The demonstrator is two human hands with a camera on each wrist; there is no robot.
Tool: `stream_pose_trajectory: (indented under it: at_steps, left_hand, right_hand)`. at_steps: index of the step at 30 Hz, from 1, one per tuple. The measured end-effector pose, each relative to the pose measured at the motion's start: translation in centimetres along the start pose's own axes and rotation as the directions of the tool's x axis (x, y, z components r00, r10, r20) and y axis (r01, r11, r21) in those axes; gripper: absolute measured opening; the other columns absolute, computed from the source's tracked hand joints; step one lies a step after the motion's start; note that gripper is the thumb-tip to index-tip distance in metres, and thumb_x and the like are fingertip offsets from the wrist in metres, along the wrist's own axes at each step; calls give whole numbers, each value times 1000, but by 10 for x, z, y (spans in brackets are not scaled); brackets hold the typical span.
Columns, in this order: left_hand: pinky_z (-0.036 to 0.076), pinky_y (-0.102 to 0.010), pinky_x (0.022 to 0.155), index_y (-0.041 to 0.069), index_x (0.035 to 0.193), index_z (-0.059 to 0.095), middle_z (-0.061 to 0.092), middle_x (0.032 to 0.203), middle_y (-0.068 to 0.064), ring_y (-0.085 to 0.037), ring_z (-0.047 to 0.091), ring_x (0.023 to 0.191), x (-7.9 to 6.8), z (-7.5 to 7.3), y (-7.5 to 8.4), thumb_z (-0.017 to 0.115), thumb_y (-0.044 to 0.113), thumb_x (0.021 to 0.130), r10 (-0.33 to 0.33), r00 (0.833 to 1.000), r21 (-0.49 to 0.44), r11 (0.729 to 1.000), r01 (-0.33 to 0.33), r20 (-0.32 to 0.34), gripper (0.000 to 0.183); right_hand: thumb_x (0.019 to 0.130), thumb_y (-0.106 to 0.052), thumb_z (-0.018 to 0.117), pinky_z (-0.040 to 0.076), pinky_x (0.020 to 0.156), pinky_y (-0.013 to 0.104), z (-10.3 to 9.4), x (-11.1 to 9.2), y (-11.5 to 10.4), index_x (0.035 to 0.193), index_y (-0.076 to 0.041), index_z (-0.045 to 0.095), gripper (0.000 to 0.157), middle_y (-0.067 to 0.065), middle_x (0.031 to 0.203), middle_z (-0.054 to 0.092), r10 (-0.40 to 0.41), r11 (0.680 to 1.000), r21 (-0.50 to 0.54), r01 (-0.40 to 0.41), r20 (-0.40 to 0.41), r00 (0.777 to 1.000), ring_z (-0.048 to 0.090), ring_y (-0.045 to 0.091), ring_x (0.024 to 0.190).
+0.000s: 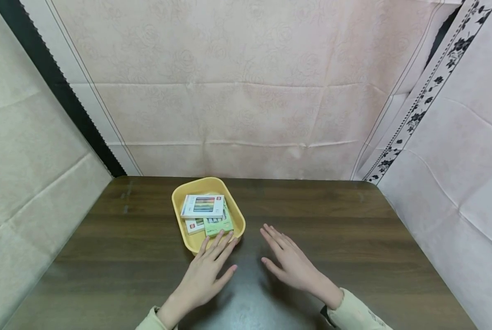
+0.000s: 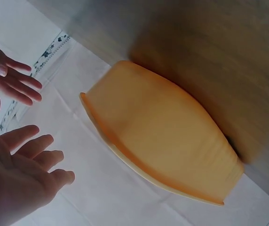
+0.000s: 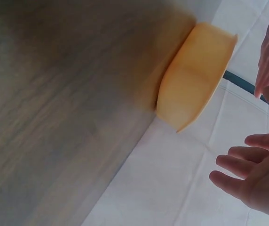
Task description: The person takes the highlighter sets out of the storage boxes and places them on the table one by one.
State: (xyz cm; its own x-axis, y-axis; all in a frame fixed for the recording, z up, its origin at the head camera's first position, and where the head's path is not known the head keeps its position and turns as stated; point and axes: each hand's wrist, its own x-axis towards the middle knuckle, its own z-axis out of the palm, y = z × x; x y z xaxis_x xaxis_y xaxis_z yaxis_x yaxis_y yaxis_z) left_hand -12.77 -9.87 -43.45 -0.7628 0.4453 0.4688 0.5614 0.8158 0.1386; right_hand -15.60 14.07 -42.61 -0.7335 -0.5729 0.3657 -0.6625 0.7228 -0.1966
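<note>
A yellow plastic basket point(image 1: 239, 220) stands on the table a little left of the middle, its outer wall point(image 2: 158, 127) filling much of the left wrist view. Inside lie a white box with coloured stripes point(image 1: 202, 206), a green box point(image 1: 219, 225) and another white box point(image 1: 194, 226) partly hidden beneath. My left hand point(image 1: 206, 275) hovers by the basket's near rim with fingers spread, the fingertips overlapping that rim in the head view. To the right of the basket, my right hand point(image 1: 289, 263) is held over the table, fingers extended and holding nothing.
The dark wooden table point(image 1: 353, 238) carries the basket. Pale patterned cloth point(image 1: 246, 114) hangs behind the table's back edge, and further cloth sheets point(image 1: 456, 183) stand along both sides. A dark strip point(image 1: 64, 91) runs down at the left.
</note>
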Motion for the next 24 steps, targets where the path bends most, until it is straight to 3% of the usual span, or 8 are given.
stream_pose_trajectory:
  at_steps: [3,12,20,24]
  left_hand:
    - [20,-45,108,17,137,37,29,146,5,-19,27,135,0,-2,-3,53,38,87,-13,1000,-21,1000,13,0,56]
    - [20,-47,108,18,136,39,38,141,0,-22,32,132,2,-7,-14,54,35,87,-57,998,-72,996,54,-39,54]
    - [0,-27,114,13,133,43,45,136,-5,-26,39,128,6,-15,-30,57,31,85,-37,993,-94,995,26,-114,53]
    - [-1,-24,113,14,133,44,47,135,-6,-26,40,127,7,-19,-37,56,31,86,-48,992,-98,994,36,-119,51]
  right_hand:
    - [86,-31,56,35,101,44,-1,3,0,141,-12,28,64,6,145,31,7,1000,16,-7,-14,1000,31,20,133]
    - [84,-25,59,36,100,43,-3,12,-2,140,-11,30,64,8,142,36,-1,998,60,4,-51,999,36,21,130]
    - [88,-26,54,37,100,42,-4,20,-3,141,-13,27,61,5,144,33,74,984,160,-77,20,997,35,19,131]
    - [88,-24,54,39,99,39,-5,25,-3,140,-13,28,60,5,143,34,102,967,229,-109,43,994,39,19,128]
